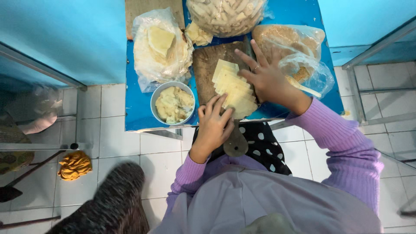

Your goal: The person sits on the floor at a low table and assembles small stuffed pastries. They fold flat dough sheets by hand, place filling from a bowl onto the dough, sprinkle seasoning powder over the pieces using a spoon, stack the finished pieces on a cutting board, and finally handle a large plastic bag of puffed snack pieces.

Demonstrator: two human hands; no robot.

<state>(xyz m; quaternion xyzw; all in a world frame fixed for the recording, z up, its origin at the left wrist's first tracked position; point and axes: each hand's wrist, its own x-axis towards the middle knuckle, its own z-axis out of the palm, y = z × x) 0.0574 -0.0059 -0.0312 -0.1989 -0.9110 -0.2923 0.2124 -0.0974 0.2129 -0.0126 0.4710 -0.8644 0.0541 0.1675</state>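
A row of overlapping pale yellow dough sheets lies on a dark wooden cutting board on a small blue table. My left hand rests at the near end of the row, fingertips touching the front sheets. At the far right side of the row my right hand has its fingers spread, pressing on the sheets. Neither hand grips anything. The board's round handle sticks out over my lap.
A grey bowl of pale mashed filling stands left of the board. Plastic bags hold round wrappers, cut strips and brown crumbs with a spoon. White tiled floor and an orange cloth lie left.
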